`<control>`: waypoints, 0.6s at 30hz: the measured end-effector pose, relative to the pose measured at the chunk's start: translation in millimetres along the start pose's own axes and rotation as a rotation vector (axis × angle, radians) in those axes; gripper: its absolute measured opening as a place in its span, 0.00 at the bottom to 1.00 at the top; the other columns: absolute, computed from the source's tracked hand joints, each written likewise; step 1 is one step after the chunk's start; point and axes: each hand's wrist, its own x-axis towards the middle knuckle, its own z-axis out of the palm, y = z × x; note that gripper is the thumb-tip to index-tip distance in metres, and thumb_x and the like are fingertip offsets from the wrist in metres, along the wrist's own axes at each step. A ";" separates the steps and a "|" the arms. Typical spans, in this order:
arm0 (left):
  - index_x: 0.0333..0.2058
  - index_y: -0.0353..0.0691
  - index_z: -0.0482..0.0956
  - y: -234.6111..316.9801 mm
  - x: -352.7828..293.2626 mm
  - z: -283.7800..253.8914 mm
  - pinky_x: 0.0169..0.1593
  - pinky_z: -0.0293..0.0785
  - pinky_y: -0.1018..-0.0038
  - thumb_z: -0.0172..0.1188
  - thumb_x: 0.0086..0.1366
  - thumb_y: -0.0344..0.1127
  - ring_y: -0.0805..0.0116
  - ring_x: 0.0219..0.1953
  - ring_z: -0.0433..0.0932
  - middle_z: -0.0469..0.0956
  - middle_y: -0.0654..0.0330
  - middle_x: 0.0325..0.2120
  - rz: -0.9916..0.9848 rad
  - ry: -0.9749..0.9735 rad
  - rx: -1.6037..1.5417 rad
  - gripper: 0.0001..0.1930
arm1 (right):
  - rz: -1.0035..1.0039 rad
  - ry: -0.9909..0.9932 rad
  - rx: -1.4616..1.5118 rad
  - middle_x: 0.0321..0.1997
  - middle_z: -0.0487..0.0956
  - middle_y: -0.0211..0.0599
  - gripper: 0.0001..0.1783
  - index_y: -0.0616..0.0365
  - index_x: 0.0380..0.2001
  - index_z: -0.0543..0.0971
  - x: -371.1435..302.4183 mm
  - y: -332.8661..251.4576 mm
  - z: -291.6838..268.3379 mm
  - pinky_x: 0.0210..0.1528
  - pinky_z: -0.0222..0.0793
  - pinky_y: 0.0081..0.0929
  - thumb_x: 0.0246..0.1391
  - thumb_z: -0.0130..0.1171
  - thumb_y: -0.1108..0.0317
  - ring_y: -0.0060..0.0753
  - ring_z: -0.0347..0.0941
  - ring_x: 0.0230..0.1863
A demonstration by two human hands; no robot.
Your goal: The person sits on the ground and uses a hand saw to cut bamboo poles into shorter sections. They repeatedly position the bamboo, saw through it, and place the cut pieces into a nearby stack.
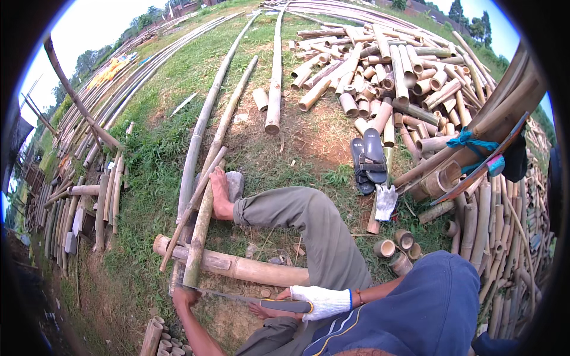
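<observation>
My right hand [325,302], in a white knitted glove, is closed on the handle of a hand saw [288,305]. The saw's thin blade reaches left to the near end of a long bamboo pole [200,252]. At that end, my left hand [185,298] is bare and wrapped round the pole, right beside the blade tip. The pole lies across a thick bamboo log [249,268]. My bare foot [222,199] presses against the pole farther up. A thinner bamboo stick [193,210] slants over the pole and the log.
Beyond, a large heap of cut bamboo pieces [396,68] fills the right. Black sandals [373,157] and another white glove [386,202] lie nearer. Short bamboo tubes [404,240] stand by my knee. At right, blue cord [469,141] binds leaning poles. Long poles [275,83] stretch away over grass.
</observation>
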 end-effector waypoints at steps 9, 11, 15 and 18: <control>0.40 0.36 0.92 -3.1 10.4 4.9 0.45 0.87 0.58 0.85 0.46 0.49 0.50 0.38 0.92 0.91 0.50 0.34 -0.019 0.258 0.076 0.27 | -0.244 0.141 0.044 0.49 0.83 0.53 0.29 0.54 0.62 0.73 204.4 18.8 84.0 0.54 0.77 0.50 0.56 0.63 0.66 0.58 0.82 0.52; 0.42 0.36 0.91 -16.2 19.2 1.1 0.43 0.87 0.59 0.85 0.46 0.48 0.53 0.36 0.92 0.91 0.49 0.34 -0.015 0.137 0.049 0.28 | -0.200 0.132 0.035 0.50 0.82 0.55 0.28 0.53 0.61 0.73 213.9 11.0 88.2 0.55 0.77 0.50 0.56 0.63 0.65 0.59 0.82 0.51; 0.44 0.37 0.91 -13.1 13.4 -17.4 0.40 0.87 0.64 0.84 0.47 0.46 0.61 0.31 0.91 0.90 0.50 0.33 -0.039 -0.057 0.064 0.27 | -0.042 -0.029 0.217 0.54 0.82 0.50 0.33 0.52 0.65 0.72 129.4 20.4 66.1 0.56 0.77 0.44 0.56 0.66 0.66 0.52 0.82 0.55; 0.43 0.36 0.91 -13.5 -0.2 -9.4 0.44 0.87 0.60 0.84 0.46 0.45 0.55 0.37 0.92 0.91 0.48 0.36 -0.023 0.056 0.095 0.27 | -0.024 -0.024 0.038 0.60 0.81 0.43 0.39 0.52 0.72 0.70 17.5 5.0 10.2 0.62 0.75 0.38 0.56 0.68 0.67 0.43 0.81 0.61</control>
